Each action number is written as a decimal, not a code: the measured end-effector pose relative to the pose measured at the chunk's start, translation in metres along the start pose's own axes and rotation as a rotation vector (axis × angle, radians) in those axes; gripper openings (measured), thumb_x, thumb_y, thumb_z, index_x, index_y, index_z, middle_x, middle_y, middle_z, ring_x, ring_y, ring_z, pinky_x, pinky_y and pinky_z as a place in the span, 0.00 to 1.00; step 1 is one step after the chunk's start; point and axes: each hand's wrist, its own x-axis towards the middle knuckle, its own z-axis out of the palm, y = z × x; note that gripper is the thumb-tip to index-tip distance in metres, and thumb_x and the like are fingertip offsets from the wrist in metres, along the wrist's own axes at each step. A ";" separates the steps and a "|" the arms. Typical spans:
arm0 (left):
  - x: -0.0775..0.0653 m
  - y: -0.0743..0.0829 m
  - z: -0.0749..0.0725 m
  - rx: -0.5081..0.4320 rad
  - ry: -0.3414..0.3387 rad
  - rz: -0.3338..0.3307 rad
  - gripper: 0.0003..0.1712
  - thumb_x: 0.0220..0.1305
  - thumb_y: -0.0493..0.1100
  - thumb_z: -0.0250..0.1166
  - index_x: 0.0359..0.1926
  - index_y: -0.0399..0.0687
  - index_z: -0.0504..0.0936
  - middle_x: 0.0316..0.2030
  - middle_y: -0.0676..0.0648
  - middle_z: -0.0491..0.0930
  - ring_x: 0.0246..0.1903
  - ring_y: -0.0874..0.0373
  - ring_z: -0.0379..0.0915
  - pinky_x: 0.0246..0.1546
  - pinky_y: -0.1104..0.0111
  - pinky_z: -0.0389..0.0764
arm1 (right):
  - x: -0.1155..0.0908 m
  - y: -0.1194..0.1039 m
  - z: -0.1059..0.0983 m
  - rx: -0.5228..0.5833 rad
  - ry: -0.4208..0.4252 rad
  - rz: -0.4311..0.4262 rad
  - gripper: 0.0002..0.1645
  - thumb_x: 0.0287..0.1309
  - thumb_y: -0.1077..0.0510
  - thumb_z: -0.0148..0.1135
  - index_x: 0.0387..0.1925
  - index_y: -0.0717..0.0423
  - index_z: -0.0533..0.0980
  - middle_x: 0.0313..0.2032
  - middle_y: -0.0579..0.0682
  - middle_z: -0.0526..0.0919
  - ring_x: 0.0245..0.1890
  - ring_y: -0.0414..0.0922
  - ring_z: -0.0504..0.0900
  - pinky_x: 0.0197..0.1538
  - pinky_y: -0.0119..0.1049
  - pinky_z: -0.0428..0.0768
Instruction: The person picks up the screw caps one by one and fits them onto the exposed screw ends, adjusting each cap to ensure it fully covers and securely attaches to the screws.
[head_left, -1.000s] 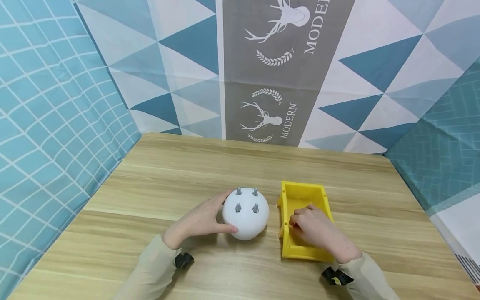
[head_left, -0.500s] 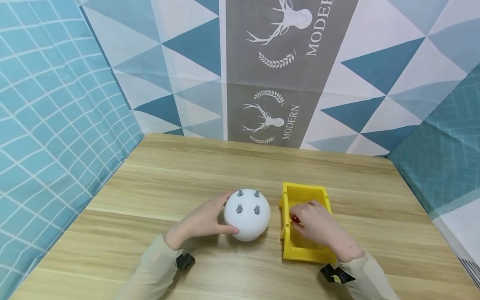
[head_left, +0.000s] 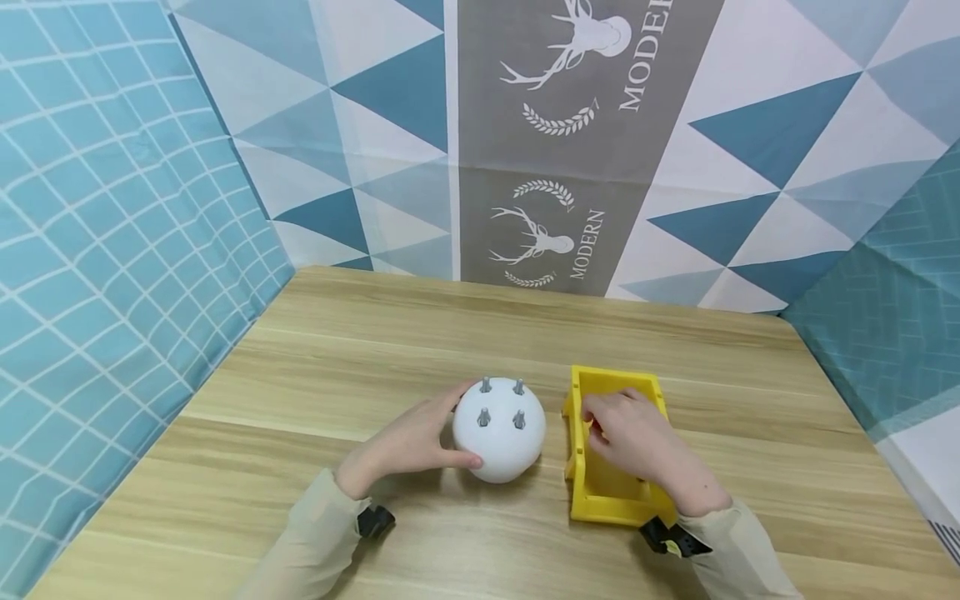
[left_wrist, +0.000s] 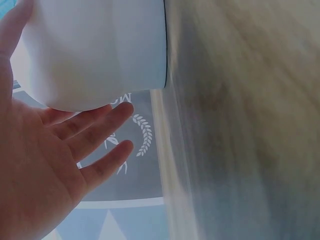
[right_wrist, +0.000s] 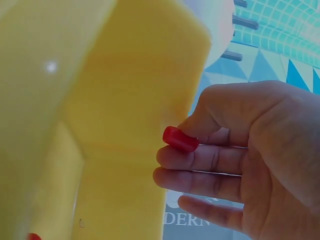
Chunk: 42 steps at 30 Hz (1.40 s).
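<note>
The left hand (head_left: pixel 408 446) rests against the near-left side of the white dome (head_left: pixel 498 432), thumb laid along its lower front and fingers spread straight around its flank; the left wrist view shows the palm open and the fingers (left_wrist: pixel 95 122) extended beside the dome's smooth wall, cupping rather than clenching it. That hold looks the same as a second ago, and the dome, with its four grey pegs (head_left: pixel 500 402) standing upright on top, sits at the same spot on the wooden table (head_left: pixel 337 350), just left of the yellow bin (head_left: pixel 611 500) and apart from it by a narrow gap. The change is in the right hand (head_left: pixel 637 442): a second ago it lay lower and deeper in the bin, and it has since risen and drawn toward the bin's far-left wall, knuckles now above the rim. Its thumb and forefinger pinch a small red piece (right_wrist: pixel 180 139), seen clearly in the right wrist view, with the other fingers curled loosely beneath; from the head view only a speck of red shows at the fingertips. The piece is held close to the bin's inner left wall, though whether it touches the wall is hard to judge from this close, blurred angle. Another bit of red (right_wrist: pixel 34 236) shows at the bottom edge of the right wrist view, low in the bin.
</note>
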 end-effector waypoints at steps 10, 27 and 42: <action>0.001 0.001 0.000 -0.013 -0.012 0.003 0.61 0.39 0.76 0.61 0.70 0.57 0.47 0.66 0.51 0.57 0.63 0.56 0.58 0.61 0.56 0.61 | 0.006 -0.001 -0.009 -0.029 0.084 -0.033 0.08 0.52 0.59 0.61 0.23 0.49 0.71 0.19 0.38 0.69 0.22 0.38 0.67 0.47 0.46 0.72; 0.001 -0.001 0.001 -0.021 -0.010 0.009 0.62 0.39 0.74 0.62 0.70 0.54 0.47 0.66 0.50 0.58 0.62 0.56 0.59 0.61 0.57 0.62 | 0.026 -0.011 -0.017 -0.031 0.138 -0.064 0.06 0.55 0.57 0.61 0.26 0.49 0.72 0.22 0.38 0.73 0.26 0.39 0.72 0.49 0.41 0.71; 0.001 -0.003 0.001 -0.029 -0.013 -0.002 0.62 0.39 0.75 0.62 0.70 0.56 0.46 0.66 0.50 0.58 0.62 0.56 0.59 0.61 0.57 0.62 | 0.043 -0.020 -0.018 -0.036 0.266 -0.167 0.04 0.55 0.58 0.61 0.28 0.51 0.73 0.24 0.41 0.74 0.28 0.40 0.73 0.45 0.37 0.71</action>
